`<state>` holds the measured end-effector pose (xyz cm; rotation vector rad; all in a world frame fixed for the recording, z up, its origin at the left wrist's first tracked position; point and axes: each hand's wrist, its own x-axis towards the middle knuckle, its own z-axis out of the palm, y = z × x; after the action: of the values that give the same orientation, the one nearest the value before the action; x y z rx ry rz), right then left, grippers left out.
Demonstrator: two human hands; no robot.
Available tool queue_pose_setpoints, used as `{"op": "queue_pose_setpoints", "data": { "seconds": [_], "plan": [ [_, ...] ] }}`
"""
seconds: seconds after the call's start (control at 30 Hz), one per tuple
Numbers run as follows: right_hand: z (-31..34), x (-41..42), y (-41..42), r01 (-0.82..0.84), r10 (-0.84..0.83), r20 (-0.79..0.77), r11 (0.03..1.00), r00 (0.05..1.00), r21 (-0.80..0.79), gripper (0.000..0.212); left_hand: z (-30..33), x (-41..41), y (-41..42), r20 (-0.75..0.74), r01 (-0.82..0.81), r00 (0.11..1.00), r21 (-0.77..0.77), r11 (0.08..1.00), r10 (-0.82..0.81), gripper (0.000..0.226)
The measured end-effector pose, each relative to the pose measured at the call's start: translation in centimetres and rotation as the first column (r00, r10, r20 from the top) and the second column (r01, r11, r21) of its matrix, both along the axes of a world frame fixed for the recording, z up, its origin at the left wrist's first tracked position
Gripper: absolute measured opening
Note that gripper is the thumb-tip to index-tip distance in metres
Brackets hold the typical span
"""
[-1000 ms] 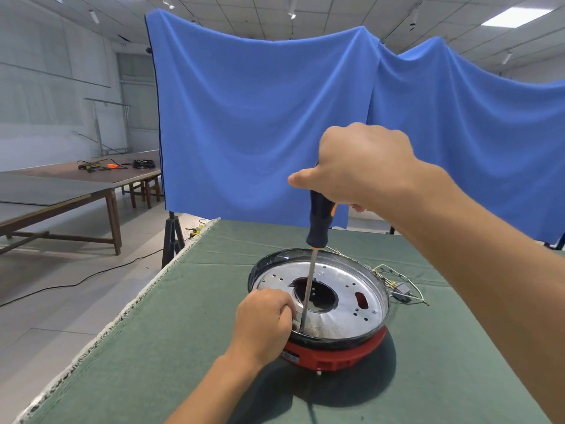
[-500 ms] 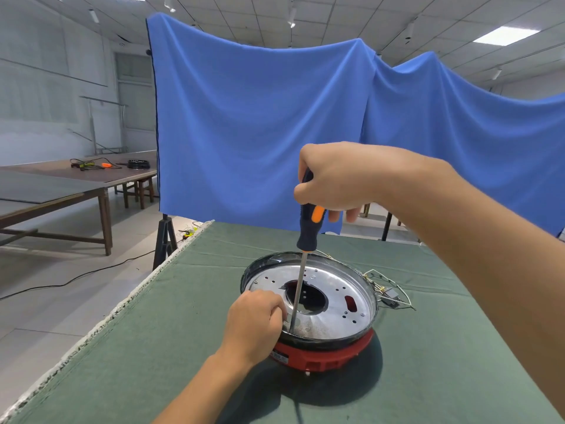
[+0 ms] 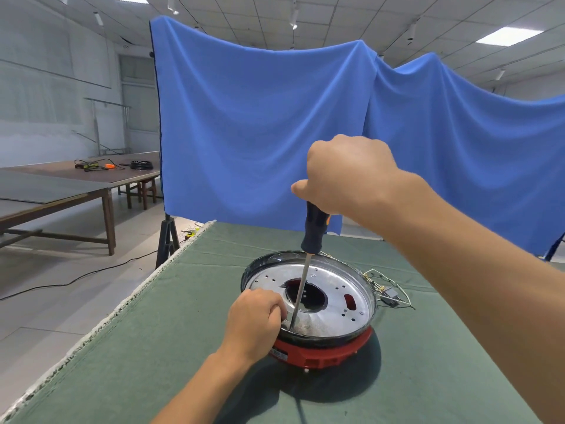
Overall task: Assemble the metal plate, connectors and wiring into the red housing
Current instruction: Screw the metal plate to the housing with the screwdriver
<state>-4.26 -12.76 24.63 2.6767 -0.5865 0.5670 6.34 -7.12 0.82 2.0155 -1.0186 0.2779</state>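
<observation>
Table: green cloth covers it, its frayed white edge running along the left side.
Left hand: fingers curled at the near-left rim of the plate, just beside the screwdriver tip; whether they pinch anything I cannot tell, since the fingertips are hidden.
Housing: red, sits on the cloth in front of the person, with a label on its near wall.
Plate: shiny metal disc, lies inside the housing's black rim, with 1 large round hole in the middle, 1 small oblong slot to the right and several small holes around.
Screwdriver: stands nearly upright, slightly tilted, dark handle with an orange patch; the thin shaft runs down to the near-left part of the plate, next to the left fingers.
Right hand: raised above the housing, wrapped tight around the top of the screwdriver handle, thumb pointing left.
Wiring: thin wires and a small dark connector lie on the cloth just right of the housing.
Backdrop: blue sheet hangs behind the table.
Far left: wooden tables with cables and small tools on top.
</observation>
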Motion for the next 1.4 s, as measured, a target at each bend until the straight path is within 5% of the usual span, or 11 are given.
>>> {"op": "queue_pose_setpoints", "data": {
  "seconds": [0.2,0.37,0.53,0.67,0.73,0.87,0.93,1.07,1.2,1.27,1.4],
  "plan": [
    [0.1,0.0,0.1,-0.065,0.1,-0.09,0.943,0.991,0.327,0.009,0.0,0.0,0.0,0.005,0.007,1.0,-0.006,1.0,-0.007,0.038],
    [0.0,0.1,-0.2,0.005,-0.005,0.0,0.999,1.0,0.053,0.032,0.1,-0.1,0.1,-0.001,0.006,1.0,0.0,1.0,-0.006,0.039],
    [-0.5,0.9,-0.7,-0.097,0.092,0.032,0.931,0.995,0.351,0.013,0.3,-0.3,0.1,-0.001,-0.003,1.0,-0.004,1.0,0.003,0.039],
    [-1.1,1.2,-1.0,-0.043,0.011,0.175,0.983,0.985,0.179,0.03,0.2,-0.2,0.1,-0.008,0.004,1.0,-0.008,1.0,-0.004,0.039],
    [-0.8,1.1,-1.0,-0.015,-0.004,0.109,0.984,0.994,0.175,0.031,0.2,-0.2,0.0,-0.003,0.003,1.0,-0.006,1.0,-0.003,0.038],
    [-0.1,0.9,-0.7,-0.106,0.137,-0.038,0.888,0.99,0.448,0.015,0.1,-0.1,0.0,-0.003,-0.004,1.0,-0.024,1.0,0.004,0.038],
    [-0.1,0.6,-0.6,-0.143,0.144,0.026,0.912,0.989,0.384,0.011,0.2,-0.1,0.0,-0.007,-0.008,1.0,-0.019,1.0,0.008,0.037],
    [-0.4,0.5,-0.1,-0.038,0.025,0.103,0.991,0.994,0.127,0.038,0.1,-0.2,0.0,-0.011,-0.009,1.0,-0.005,1.0,0.009,0.037],
    [0.1,0.7,0.3,-0.058,0.099,-0.084,0.917,0.992,0.395,0.019,0.0,-0.1,-0.1,-0.01,-0.007,1.0,-0.014,1.0,0.007,0.035],
    [0.2,0.4,0.1,-0.077,0.113,-0.064,0.91,0.991,0.408,0.014,0.0,-0.1,-0.2,-0.009,-0.005,1.0,-0.014,1.0,0.005,0.035],
    [-0.3,0.3,-0.3,-0.04,0.032,0.064,0.992,0.997,0.116,0.031,-0.1,-0.2,-0.2,-0.006,-0.008,1.0,-0.027,1.0,0.008,0.034]
  ]
}}
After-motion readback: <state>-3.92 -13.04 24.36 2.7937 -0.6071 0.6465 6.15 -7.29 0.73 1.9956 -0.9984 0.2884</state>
